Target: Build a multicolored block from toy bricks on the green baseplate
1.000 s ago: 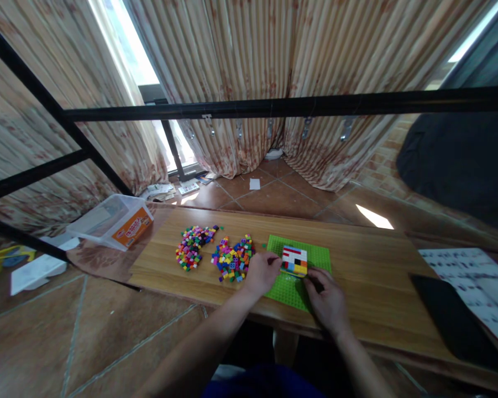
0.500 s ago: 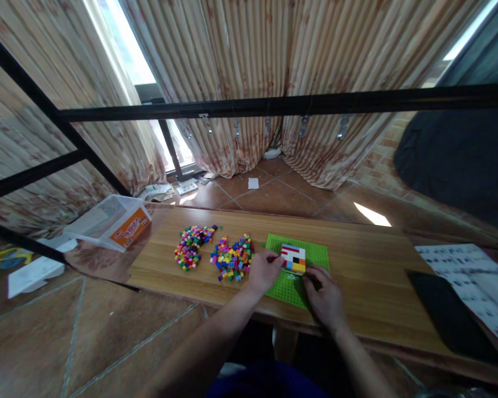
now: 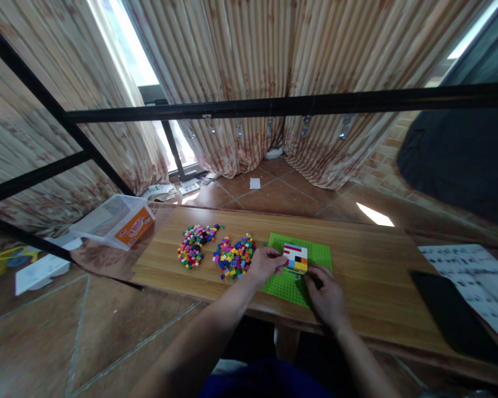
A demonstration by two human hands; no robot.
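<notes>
A flat block of toy building bricks (image 3: 295, 257), mostly white with red, yellow, orange, blue and black pieces, is over the green studded baseplate (image 3: 288, 292). My left hand (image 3: 266, 263) is closed at the block's left edge, thumb and forefinger pressed together there; a small piece between them cannot be made out. At the block's near right corner, my right hand (image 3: 326, 294) has its fingers curled and its thumb against the side. Whether the block is pressed onto the plate or slightly raised is unclear.
Two heaps of loose bricks, a left heap (image 3: 189, 251) and a nearer heap (image 3: 234, 255), lie on the wooden table (image 3: 368, 276). A clear plastic box (image 3: 116, 221) with an orange label stands at left. A black tablet-like slab (image 3: 451, 315) and a printed sheet (image 3: 472, 276) are at right.
The view has shifted slightly. My left fingertips have moved a little along the block's left edge; my right hand stays at its near right corner.
</notes>
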